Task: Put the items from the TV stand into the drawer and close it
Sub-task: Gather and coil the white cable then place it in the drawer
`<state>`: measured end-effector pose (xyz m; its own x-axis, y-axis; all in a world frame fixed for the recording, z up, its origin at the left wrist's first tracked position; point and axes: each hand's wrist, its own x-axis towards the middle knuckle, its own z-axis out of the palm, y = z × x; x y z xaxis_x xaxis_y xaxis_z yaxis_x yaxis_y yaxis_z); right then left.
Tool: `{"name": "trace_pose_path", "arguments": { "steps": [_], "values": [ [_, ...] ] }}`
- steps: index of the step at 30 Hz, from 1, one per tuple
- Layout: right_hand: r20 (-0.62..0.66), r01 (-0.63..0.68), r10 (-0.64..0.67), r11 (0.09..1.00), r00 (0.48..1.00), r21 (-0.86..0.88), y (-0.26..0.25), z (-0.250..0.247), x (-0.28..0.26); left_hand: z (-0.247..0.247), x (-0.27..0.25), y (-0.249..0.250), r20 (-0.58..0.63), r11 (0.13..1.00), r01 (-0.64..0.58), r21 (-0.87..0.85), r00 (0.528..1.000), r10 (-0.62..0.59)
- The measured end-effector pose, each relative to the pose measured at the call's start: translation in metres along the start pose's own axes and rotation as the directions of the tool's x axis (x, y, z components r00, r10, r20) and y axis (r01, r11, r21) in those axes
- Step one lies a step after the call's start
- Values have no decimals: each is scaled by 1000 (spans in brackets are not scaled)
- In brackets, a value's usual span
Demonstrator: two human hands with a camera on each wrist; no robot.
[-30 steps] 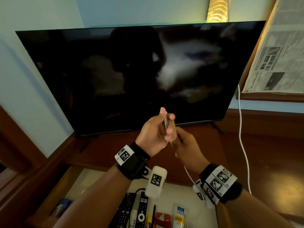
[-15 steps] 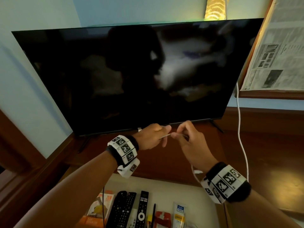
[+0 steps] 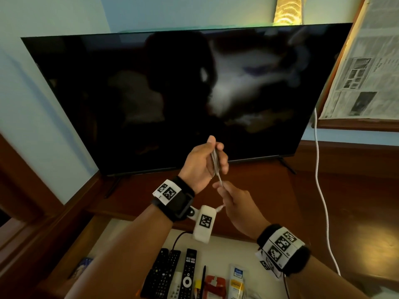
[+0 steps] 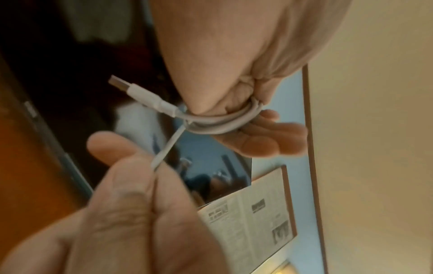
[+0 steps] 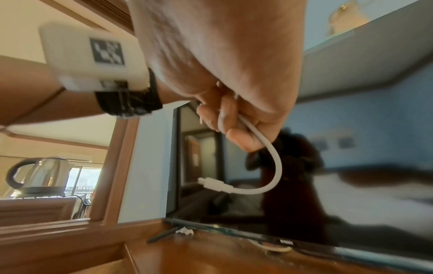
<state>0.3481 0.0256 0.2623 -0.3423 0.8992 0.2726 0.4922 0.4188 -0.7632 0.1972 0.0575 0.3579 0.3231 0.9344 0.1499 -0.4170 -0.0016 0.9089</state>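
Nearest to me the pale-lined wooden drawer (image 3: 235, 240) stands pulled out, and it already carries a good deal along its front edge: three black remote controls (image 3: 170, 275), a slim black pen (image 3: 203, 279), a red packet (image 3: 214, 287) and a white and yellow tube (image 3: 236, 281). Above the drawer's back edge both hands work on a thin white USB cable (image 4: 211, 123). The left hand (image 3: 201, 164) has its fingers (image 4: 264, 137) curled round a small coil of it, the plug end poking out of the loops. The right hand (image 3: 236, 202) pinches the loose tail of the same cable just below the coil, the small connector hanging from under its fingers (image 5: 234, 129). Beyond them the dark wooden top of the TV stand (image 3: 336, 190) shows no loose things that I can see in front of the black flat television (image 3: 172, 93); another white lead (image 3: 321, 190) hangs down near the right edge. By my reckoning the job is nearly done: finish the winding, lay the coil in the drawer, push it shut
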Motion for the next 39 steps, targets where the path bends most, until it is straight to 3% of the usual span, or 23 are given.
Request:
{"name": "trace_pose_path", "arguments": {
  "steps": [2,3,5,7,9,11,13,16,19,22,24,28,31,33,36,39],
  "values": [
    [30,62,-60,994,998,-87,-8,-5,1,6,6,-4,-30,965,-38,258,998,48],
    [33,91,-87,984,996,-152,-12,-9,2,5,9,-8,-32,896,-42,441,998,62],
    [9,149,-153,945,988,-292,-20,-21,6,0,14,-10,-33,650,-9,760,998,52],
    [-41,202,-228,921,973,-332,-29,-37,11,-12,16,-9,-17,494,6,869,1000,18],
    [-83,240,-262,948,962,-206,-34,-53,16,-18,15,-5,42,464,-7,886,997,-66],
    [-136,251,-260,965,956,-78,-36,-65,23,-17,12,-3,106,555,12,832,978,-179],
    [-190,316,-321,947,928,-61,-38,-70,28,-14,9,-1,134,710,124,693,946,-296],
    [-285,408,-401,912,870,-38,-40,-76,36,-10,3,5,225,842,255,476,890,-396],
    [-359,323,-236,924,903,205,-39,-77,42,-4,-4,5,288,920,250,301,896,-337],
    [-270,354,-295,912,917,207,-42,-69,40,5,-4,4,276,977,207,54,937,-214],
    [-276,373,-315,908,908,192,-41,-61,38,10,-1,6,232,980,184,-78,959,-161],
    [-469,319,-242,943,849,91,-43,-54,35,26,4,3,-4,992,126,-6,992,-126],
    [-523,303,-266,953,810,-15,-45,-57,35,41,6,-8,-273,995,96,36,959,-83],
    [-526,272,-256,961,811,-48,-45,-59,34,48,8,-17,-385,996,39,82,923,-5],
    [-532,240,-239,968,812,-69,-46,-67,32,53,10,-23,-409,981,-47,189,904,122],
    [-479,239,-277,961,833,-139,-45,-81,29,46,13,-20,-303,955,-32,295,945,125]
  ]
}}
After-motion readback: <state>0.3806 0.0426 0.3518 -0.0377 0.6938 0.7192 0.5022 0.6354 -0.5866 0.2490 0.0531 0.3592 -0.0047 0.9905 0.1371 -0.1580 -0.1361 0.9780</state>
